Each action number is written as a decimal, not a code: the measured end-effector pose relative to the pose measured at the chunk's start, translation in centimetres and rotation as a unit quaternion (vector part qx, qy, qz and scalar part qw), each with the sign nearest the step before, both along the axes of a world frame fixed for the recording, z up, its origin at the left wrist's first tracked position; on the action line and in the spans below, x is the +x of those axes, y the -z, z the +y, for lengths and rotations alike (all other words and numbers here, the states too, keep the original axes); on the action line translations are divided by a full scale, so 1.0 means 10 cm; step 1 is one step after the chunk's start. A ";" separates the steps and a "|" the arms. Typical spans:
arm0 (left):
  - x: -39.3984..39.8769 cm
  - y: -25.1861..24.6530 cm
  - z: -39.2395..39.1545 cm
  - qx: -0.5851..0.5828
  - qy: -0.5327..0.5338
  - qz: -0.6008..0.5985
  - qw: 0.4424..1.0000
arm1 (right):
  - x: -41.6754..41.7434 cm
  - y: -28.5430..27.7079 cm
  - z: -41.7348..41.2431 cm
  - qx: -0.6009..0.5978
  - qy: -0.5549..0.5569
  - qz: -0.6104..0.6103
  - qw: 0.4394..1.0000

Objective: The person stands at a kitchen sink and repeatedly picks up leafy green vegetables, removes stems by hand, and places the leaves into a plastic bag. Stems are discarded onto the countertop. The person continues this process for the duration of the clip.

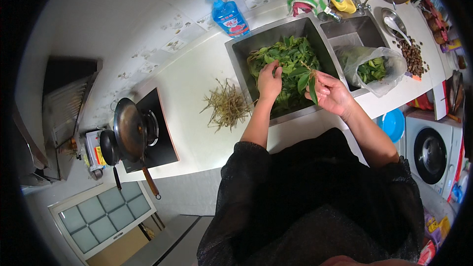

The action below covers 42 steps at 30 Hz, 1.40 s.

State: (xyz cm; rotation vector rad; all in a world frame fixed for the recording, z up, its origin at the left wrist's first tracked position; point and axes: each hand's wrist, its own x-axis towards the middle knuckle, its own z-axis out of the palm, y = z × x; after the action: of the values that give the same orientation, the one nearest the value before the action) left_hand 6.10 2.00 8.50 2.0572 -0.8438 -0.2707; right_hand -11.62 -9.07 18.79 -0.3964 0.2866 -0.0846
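A leafy green sprig (307, 81) with a thin stem is pinched in the fingers of my right hand (330, 94), above the right side of the large steel sink basin (312, 31). Loose green leaves (292, 51) heap up in that basin. Over the left part of the heap hovers or rests my left hand (269, 83), its fingertips close to the leaves; whether it grips any is hidden. On the counter left of the basin lies a pile of bare stems (227, 105). A clear plastic bag (391, 62) with more leaves sits over the smaller basin (343, 33).
Behind the large basin stands a blue dish soap bottle (231, 18). Brown nuts or seeds (413, 57) lie right of the bag, near a metal bowl with a white spoon (395, 26). A lidded wok (129, 129) and a small black pan (109, 147) are at the left cooktop (166, 144).
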 end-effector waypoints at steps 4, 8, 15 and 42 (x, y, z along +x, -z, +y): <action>-0.08 -0.35 0.08 -0.107 0.062 0.198 0.972 | -0.05 0.09 -0.05 0.049 -0.007 0.001 0.999; -0.21 -0.73 0.19 -0.202 0.159 0.368 0.894 | -0.03 0.11 0.05 0.086 -0.014 0.018 0.996; -0.24 -0.60 0.26 -0.149 0.188 0.405 0.882 | 0.04 0.08 0.11 0.078 -0.055 0.028 0.995; 0.33 0.17 0.34 0.177 0.048 -0.011 0.983 | -0.22 -0.28 0.23 0.020 0.057 0.092 0.994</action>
State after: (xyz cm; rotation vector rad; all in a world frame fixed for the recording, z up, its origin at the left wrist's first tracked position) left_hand 9.41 5.38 6.80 2.3537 -0.9643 -0.4799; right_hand -13.79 -6.79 21.59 -0.3480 0.4928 -0.1536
